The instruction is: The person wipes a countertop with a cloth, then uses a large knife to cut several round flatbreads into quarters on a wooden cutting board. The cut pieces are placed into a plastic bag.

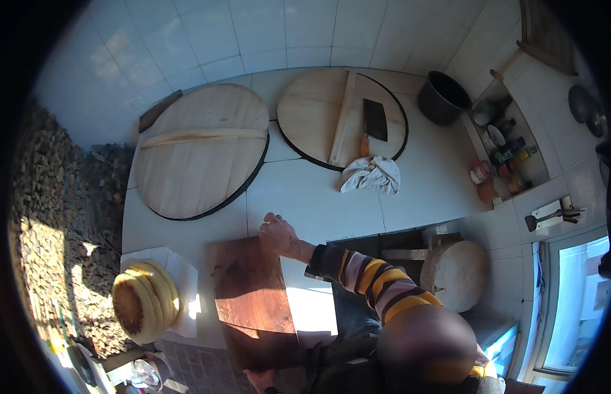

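Observation:
A reddish-brown wooden board (254, 290) lies across the near part of the white tiled counter, partly in sunlight. My right hand (280, 235), in a striped sleeve, is at the board's upper corner, its fingers curled round the end edge. At the opposite end, low in the picture, my left hand (260, 380) touches the board's edge; its fingers are mostly hidden. Left of the board, a stack of thick round flatbreads (147, 300) with a browned face rests on a white cloth or paper (188, 295).
Two round wooden lids (202, 172) (310, 108) lie farther back. A cleaver (375, 119) and a crumpled cloth (372, 175) are on the right one. A dark pot (443, 97) stands behind at right, near a niche of bottles. A round wooden block (455, 276) is beside the counter.

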Action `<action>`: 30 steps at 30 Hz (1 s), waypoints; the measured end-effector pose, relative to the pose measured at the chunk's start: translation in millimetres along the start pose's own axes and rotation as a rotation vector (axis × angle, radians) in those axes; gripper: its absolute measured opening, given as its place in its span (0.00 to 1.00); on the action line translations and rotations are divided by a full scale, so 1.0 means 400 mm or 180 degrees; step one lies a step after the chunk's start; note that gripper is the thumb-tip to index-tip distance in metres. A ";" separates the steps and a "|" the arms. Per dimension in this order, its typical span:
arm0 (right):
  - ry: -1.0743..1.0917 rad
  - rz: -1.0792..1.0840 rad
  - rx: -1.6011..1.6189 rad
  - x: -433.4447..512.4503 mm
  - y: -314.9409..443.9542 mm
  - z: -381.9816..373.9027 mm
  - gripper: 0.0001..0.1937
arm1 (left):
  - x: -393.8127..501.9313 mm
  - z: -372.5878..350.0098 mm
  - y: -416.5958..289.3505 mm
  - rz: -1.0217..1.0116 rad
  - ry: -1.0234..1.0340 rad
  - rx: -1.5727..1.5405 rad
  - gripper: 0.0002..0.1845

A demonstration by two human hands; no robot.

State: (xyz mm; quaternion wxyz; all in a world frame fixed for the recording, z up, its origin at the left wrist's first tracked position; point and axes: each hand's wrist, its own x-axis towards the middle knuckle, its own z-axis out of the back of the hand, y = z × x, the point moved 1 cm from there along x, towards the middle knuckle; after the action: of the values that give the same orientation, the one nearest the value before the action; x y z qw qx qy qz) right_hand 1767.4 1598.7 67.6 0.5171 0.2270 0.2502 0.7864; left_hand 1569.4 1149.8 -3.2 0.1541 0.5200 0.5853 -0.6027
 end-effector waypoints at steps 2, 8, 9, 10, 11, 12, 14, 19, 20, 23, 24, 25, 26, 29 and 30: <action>-0.0561 0.0300 0.0410 0.047 -0.062 0.076 0.08 | -0.007 -0.008 -0.010 -0.0391 -0.0067 0.1632 0.33; -0.1731 -0.1073 -0.1101 0.220 -0.520 0.450 0.07 | -0.037 -0.118 0.004 -0.0472 -0.0299 0.1350 0.31; -0.0719 -0.0905 -0.2797 0.217 -0.598 0.490 0.09 | -0.046 -0.146 0.007 -0.0667 -0.0251 0.1869 0.30; -0.0521 -0.1638 -0.2377 0.228 -0.670 0.510 0.14 | -0.059 -0.170 0.008 -0.0974 -0.0142 0.2540 0.33; -0.0934 -0.2194 -0.1596 0.218 -0.732 0.507 0.15 | -0.063 -0.187 0.004 -0.0937 -0.0279 0.2552 0.33; -0.0940 -0.2515 -0.1248 0.236 -0.791 0.501 0.19 | -0.065 -0.198 -0.002 -0.1119 -0.0293 0.2467 0.34; 0.0072 -0.2039 -0.2341 0.264 -0.893 0.462 0.25 | -0.072 -0.202 -0.005 -0.1423 -0.0268 0.2483 0.32; -0.0104 -0.1481 -0.2262 0.315 -1.030 0.455 0.33 | -0.016 -0.164 0.003 -0.0532 -0.0713 -0.0409 0.19; -0.0205 -0.2116 -0.1223 0.317 -1.038 0.492 0.26 | 0.000 -0.165 0.002 -0.0820 -0.0767 0.0442 0.17; -0.0629 -0.2691 0.0627 0.309 -0.988 0.591 0.14 | 0.017 -0.165 -0.009 -0.0482 -0.0982 -0.0459 0.14; -0.0840 -0.2603 0.0649 0.308 -0.953 0.619 0.15 | 0.023 -0.175 -0.013 -0.0295 -0.0841 -0.1328 0.13; -0.0947 -0.2517 0.0571 0.293 -0.913 0.646 0.16 | 0.023 -0.182 -0.020 -0.0103 -0.1128 -0.1352 0.13; -0.1006 -0.2434 0.1111 0.278 -0.864 0.664 0.15 | 0.020 -0.189 -0.028 -0.0023 -0.1249 -0.1356 0.12; -0.1509 -0.1807 0.1992 0.190 -0.675 0.710 0.13 | 0.002 -0.205 -0.053 -0.0041 -0.1160 -0.1291 0.13; -0.1461 -0.1653 0.2081 0.148 -0.599 0.723 0.12 | -0.003 -0.209 -0.058 0.0004 -0.1137 -0.1367 0.13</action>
State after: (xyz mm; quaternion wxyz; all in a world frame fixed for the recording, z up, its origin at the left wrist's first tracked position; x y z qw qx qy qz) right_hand 2091.8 1781.1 146.1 0.6400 0.4756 0.4122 0.4407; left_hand 1588.7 1227.8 29.5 0.3618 0.3613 0.6630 -0.5468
